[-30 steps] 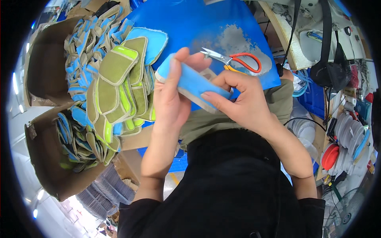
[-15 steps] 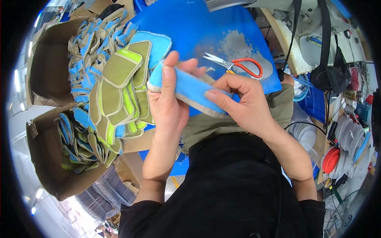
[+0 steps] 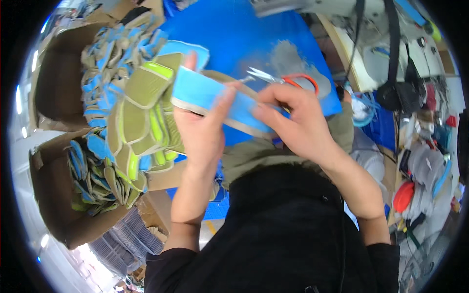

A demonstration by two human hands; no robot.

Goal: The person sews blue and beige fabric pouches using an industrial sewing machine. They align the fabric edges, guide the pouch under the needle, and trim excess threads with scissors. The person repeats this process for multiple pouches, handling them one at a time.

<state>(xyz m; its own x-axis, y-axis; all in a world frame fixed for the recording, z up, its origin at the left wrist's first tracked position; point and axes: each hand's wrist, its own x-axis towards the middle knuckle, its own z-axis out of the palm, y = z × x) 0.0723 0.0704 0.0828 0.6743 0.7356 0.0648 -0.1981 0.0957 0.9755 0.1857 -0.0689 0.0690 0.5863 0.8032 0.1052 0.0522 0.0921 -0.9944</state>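
Between my hands is a folded blue fabric pad [image 3: 198, 90] with beige bound edging, held above the blue work surface. My left hand [image 3: 202, 129] grips its left part, thumb across the blue face and fingers behind. With thumb and forefinger, my right hand [image 3: 295, 117] pinches the right end. Scissors [image 3: 303, 80] with red-orange handles lie just beyond my right hand, blades pointing left. To the left of my left hand, olive pads [image 3: 146, 88] with bright yellow-green strips are heaped, and a flat blue pad [image 3: 183, 48] shows behind them.
Two cardboard boxes stand at left: the far box [image 3: 56, 73] beside a large pile of blue-and-beige pieces [image 3: 115, 53], the near box [image 3: 53, 205] containing olive and blue pads. Stacks of grey pieces [image 3: 129, 239] sit below. A sewing-machine table [image 3: 361, 68] edges the right.
My left hand has shifted slightly left, and its thumb now lies across the pad's blue face. The pad's left end has turned more toward me. My right hand keeps its pinch.
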